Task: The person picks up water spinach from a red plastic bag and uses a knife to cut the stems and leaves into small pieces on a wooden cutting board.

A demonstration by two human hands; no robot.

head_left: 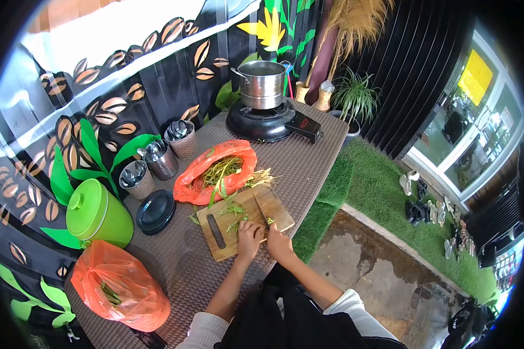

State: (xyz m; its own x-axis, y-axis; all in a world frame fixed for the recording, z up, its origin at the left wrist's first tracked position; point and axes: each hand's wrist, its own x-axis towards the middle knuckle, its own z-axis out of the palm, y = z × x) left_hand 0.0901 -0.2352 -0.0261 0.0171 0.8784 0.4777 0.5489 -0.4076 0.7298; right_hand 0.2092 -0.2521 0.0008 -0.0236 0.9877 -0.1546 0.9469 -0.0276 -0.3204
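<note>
The counter (308, 160) carries a steel pot (262, 83) on a black stove (268, 123) at its far end. A green lidded bucket (96, 214) stands by the wall edge, a tied orange bag (119, 286) at the near corner. An open orange bag (215, 171) holds green stalks. On the cutting board (243, 220) at the grass-side edge, the left hand (249, 237) presses greens (234, 209); the right hand (278, 241) has its grip closed on a knife (262, 214).
</note>
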